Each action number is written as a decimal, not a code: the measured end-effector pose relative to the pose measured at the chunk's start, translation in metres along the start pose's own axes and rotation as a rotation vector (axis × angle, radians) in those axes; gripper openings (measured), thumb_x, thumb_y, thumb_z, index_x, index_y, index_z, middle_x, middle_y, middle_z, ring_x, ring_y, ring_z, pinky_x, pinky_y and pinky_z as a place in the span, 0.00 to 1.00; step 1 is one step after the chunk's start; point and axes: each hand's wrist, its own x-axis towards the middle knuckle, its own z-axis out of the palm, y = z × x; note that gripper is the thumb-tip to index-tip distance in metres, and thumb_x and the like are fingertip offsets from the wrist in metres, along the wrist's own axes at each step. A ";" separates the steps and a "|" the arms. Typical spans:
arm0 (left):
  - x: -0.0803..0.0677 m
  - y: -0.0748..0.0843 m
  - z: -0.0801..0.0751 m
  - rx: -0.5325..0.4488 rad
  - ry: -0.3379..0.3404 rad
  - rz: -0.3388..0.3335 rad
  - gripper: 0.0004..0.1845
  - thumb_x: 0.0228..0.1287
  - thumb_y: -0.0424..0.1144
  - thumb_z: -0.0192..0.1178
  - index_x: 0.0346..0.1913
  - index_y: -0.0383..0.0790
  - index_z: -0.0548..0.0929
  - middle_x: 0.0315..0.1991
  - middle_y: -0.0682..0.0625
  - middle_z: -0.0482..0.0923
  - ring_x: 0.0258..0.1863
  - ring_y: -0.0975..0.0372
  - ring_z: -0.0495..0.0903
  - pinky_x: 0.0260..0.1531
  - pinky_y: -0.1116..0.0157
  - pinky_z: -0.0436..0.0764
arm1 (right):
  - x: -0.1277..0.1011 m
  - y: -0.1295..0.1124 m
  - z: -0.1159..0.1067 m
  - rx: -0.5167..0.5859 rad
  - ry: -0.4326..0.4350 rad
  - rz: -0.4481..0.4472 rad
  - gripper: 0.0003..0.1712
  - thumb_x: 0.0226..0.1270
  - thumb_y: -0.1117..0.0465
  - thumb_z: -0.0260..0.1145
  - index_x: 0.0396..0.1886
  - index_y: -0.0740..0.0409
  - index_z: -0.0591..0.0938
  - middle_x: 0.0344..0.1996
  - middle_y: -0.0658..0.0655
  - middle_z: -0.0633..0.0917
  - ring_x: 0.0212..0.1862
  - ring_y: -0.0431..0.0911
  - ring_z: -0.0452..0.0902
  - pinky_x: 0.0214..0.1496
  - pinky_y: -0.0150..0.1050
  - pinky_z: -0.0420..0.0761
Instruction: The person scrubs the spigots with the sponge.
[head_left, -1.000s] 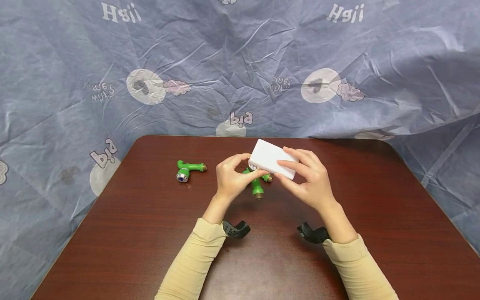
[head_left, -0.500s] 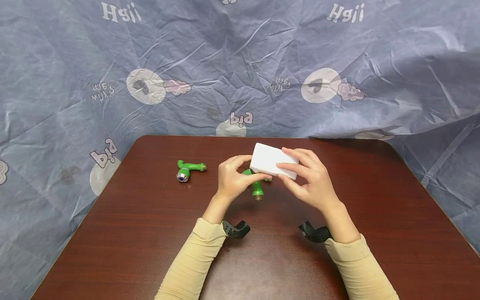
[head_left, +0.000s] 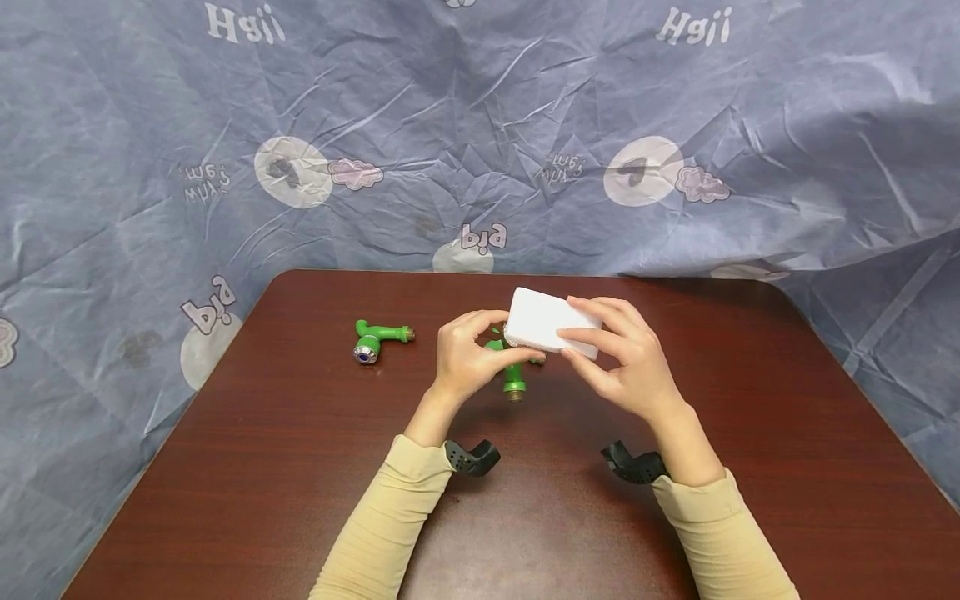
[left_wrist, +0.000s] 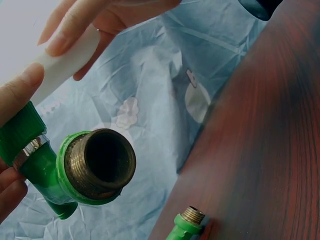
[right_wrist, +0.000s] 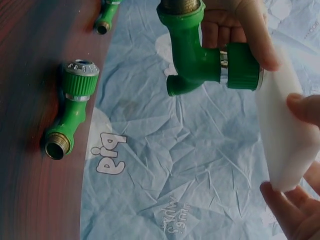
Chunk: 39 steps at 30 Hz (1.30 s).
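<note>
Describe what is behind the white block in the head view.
A green tap, held in the left hand, shows partly past the white block, its knob mostly covered. Another tap's tip peeks out; most of it is hidden.

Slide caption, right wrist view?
Left hand holds a green tap, right hand a white block against its knob; two taps lie on the table.

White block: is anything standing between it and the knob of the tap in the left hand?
Nothing visible does: the block, in the right hand, appears to meet the knob of the tap directly, with a fingertip of the left hand at that edge.
</note>
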 end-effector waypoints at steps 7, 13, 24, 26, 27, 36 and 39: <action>0.002 -0.001 -0.001 -0.016 0.034 -0.032 0.26 0.23 0.44 0.82 0.32 0.41 0.86 0.26 0.55 0.83 0.23 0.63 0.79 0.24 0.72 0.78 | -0.003 0.005 -0.003 -0.120 0.070 0.075 0.12 0.50 0.62 0.70 0.37 0.57 0.87 0.50 0.60 0.82 0.48 0.58 0.74 0.51 0.43 0.70; 0.002 -0.001 -0.004 -0.055 0.048 -0.071 0.24 0.24 0.43 0.82 0.31 0.40 0.85 0.22 0.53 0.80 0.18 0.63 0.75 0.19 0.69 0.77 | -0.003 0.007 -0.005 -0.111 0.058 0.107 0.13 0.49 0.61 0.71 0.37 0.56 0.87 0.49 0.60 0.82 0.49 0.56 0.74 0.50 0.41 0.70; 0.009 0.018 -0.013 -0.194 0.057 -0.131 0.23 0.29 0.29 0.80 0.30 0.28 0.77 0.18 0.43 0.78 0.11 0.60 0.69 0.11 0.66 0.68 | -0.004 0.008 -0.010 -0.052 -0.011 0.130 0.13 0.47 0.62 0.71 0.36 0.56 0.87 0.49 0.59 0.82 0.49 0.53 0.75 0.52 0.37 0.69; 0.012 0.024 -0.017 -0.239 0.048 -0.156 0.22 0.31 0.26 0.78 0.32 0.27 0.77 0.21 0.41 0.80 0.11 0.59 0.70 0.12 0.67 0.70 | -0.005 0.009 -0.009 -0.041 -0.024 0.127 0.13 0.48 0.62 0.71 0.37 0.56 0.87 0.49 0.59 0.82 0.49 0.53 0.74 0.52 0.37 0.69; 0.013 0.026 -0.018 -0.253 0.043 -0.167 0.22 0.32 0.25 0.78 0.34 0.26 0.77 0.23 0.40 0.81 0.11 0.59 0.71 0.12 0.68 0.71 | -0.005 0.009 -0.008 -0.037 -0.029 0.125 0.13 0.48 0.62 0.71 0.37 0.56 0.87 0.49 0.59 0.82 0.49 0.53 0.74 0.51 0.37 0.69; 0.014 0.025 -0.025 -0.416 -0.087 -0.345 0.25 0.37 0.22 0.74 0.45 0.24 0.81 0.34 0.36 0.82 0.19 0.61 0.80 0.18 0.71 0.75 | -0.005 0.008 -0.002 -0.074 0.004 0.101 0.14 0.45 0.64 0.72 0.36 0.55 0.88 0.48 0.60 0.83 0.48 0.54 0.75 0.48 0.42 0.71; 0.015 0.024 -0.028 -0.470 -0.157 -0.423 0.26 0.41 0.19 0.70 0.49 0.23 0.79 0.39 0.34 0.81 0.25 0.60 0.82 0.24 0.71 0.78 | -0.005 0.007 -0.002 -0.090 0.018 0.096 0.14 0.44 0.65 0.72 0.36 0.55 0.88 0.48 0.60 0.83 0.47 0.55 0.75 0.46 0.45 0.71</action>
